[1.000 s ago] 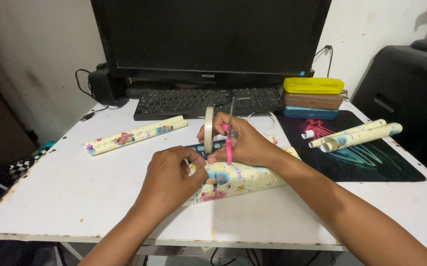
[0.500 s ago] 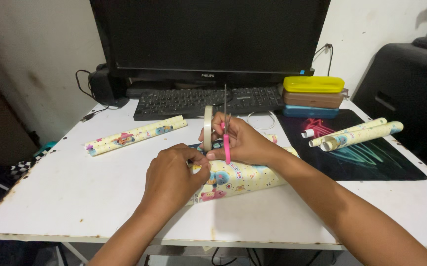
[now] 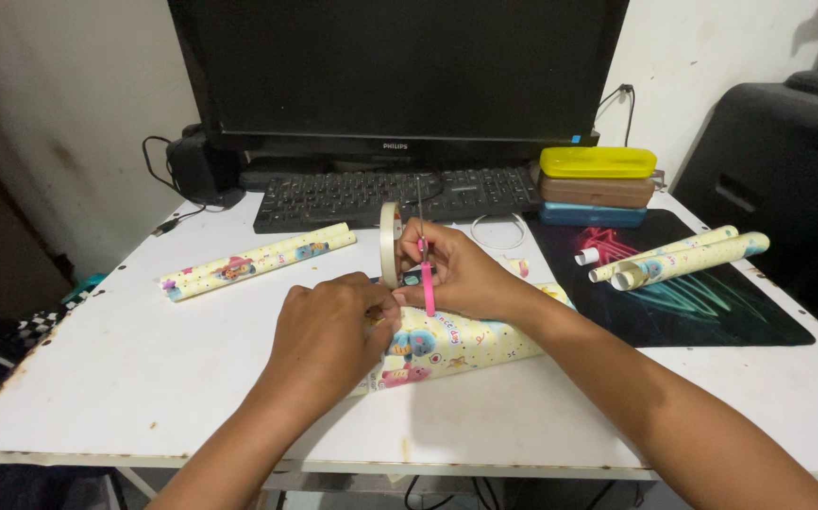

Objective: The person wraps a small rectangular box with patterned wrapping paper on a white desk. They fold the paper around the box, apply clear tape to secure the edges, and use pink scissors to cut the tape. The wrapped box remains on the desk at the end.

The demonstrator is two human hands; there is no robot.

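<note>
Hands crowd wrapped parcel near table edge.

monitor dark, at the back of my white table | black keyboard in front of it | speaker to its left | yellow, brown and blue cases stacked to its right | black mat with two paper rolls on it | another roll lying left | black chair far right
</note>
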